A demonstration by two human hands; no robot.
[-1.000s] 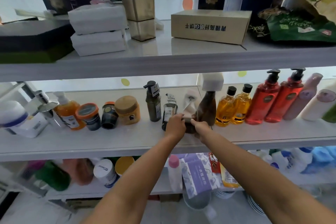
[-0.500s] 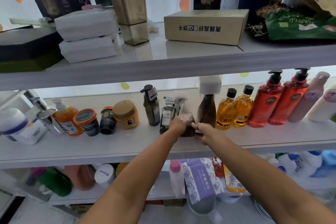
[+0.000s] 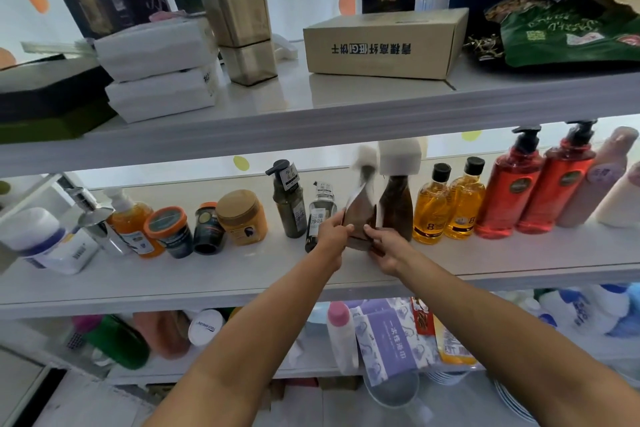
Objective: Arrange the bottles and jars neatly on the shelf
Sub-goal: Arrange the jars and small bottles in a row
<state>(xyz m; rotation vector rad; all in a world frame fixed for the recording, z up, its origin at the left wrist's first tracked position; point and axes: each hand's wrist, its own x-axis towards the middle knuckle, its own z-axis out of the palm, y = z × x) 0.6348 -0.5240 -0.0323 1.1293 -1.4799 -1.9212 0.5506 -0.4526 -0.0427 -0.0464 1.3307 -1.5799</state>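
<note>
the fingertips of the left hand (image 3: 334, 230) and right hand (image 3: 382, 246) are pinched on the base of a brown bottle (image 3: 362, 215) with a white cap, held tilted on the middle shelf (image 3: 519, 253). it is best set upright gently — base flat first — between the clear bottle (image 3: 320, 215) and its brown twin (image 3: 396, 208), without either neighbour being knocked.

Jars (image 3: 242, 217) stand left of the pump bottles (image 3: 540, 184) on the middle shelf (image 3: 519, 253).

Both hands (image 3: 360, 239) around seemingly brown bottle (image 3: 362, 215)
</note>
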